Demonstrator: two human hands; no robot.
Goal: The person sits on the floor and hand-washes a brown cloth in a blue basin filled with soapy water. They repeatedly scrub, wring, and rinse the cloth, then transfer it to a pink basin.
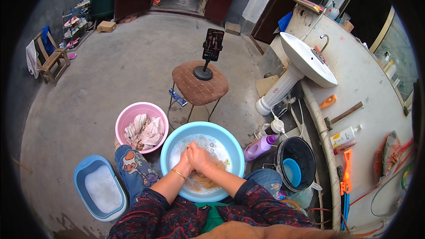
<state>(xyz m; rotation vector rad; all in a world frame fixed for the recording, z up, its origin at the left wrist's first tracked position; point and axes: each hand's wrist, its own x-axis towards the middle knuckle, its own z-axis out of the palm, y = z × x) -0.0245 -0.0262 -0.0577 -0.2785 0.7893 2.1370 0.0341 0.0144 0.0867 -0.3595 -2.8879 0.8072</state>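
A round light-blue plastic basin (170, 139) with sudsy water stands between my knees. Above the suds my left hand (186, 161) and my right hand (199, 156) are pressed together, fingers folded against each other. Whether a bit of cloth is between the palms cannot be seen. Beneath and beside my right hand a tan wet cloth (207, 180) lies partly in the foam. At the upper left of the basin is a pink plastic basin (121, 122) with crumpled pale clothes (151, 134). A blue oblong tub (79, 176) with foamy water sits at the left.
Ahead stands a brown padded stool (186, 89) bearing a phone (213, 44) on a stand. To the right are a purple detergent bottle (260, 147), a black bucket (307, 159) holding a blue bowl (292, 172), and a white pedestal washbasin (295, 53). A wooden chair (53, 59) stands far left.
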